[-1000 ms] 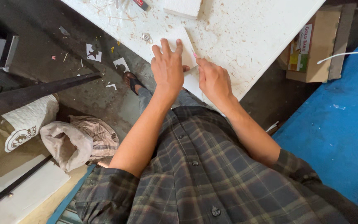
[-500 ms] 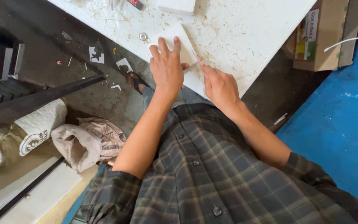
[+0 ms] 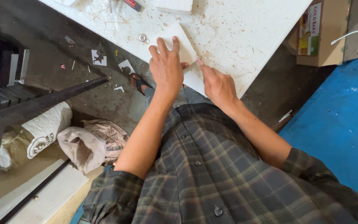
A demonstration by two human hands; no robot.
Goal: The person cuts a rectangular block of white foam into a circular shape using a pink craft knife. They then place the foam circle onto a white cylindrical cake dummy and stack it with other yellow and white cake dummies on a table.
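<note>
My left hand (image 3: 167, 68) lies flat, fingers spread, on a white rectangular sheet (image 3: 186, 49) at the near edge of the white speckled table (image 3: 245, 37). My right hand (image 3: 218, 85) is beside it on the right, closed around a thin pink-tipped tool (image 3: 198, 62) whose tip touches the sheet's near part. Most of the tool is hidden in the fist. The lower end of the sheet shows between the two hands.
A metal washer (image 3: 143, 37) lies left of the sheet. A white block (image 3: 175, 5) and a red-black pen-like item (image 3: 132, 4) sit farther back. A cardboard box (image 3: 318, 35) stands right of the table. Sacks (image 3: 90, 143), paper scraps and a dark beam (image 3: 42, 103) are on the floor at left.
My right hand has moved a little toward me along the sheet with the tool. My left hand stays pressed on the sheet. The view has shifted slightly.
</note>
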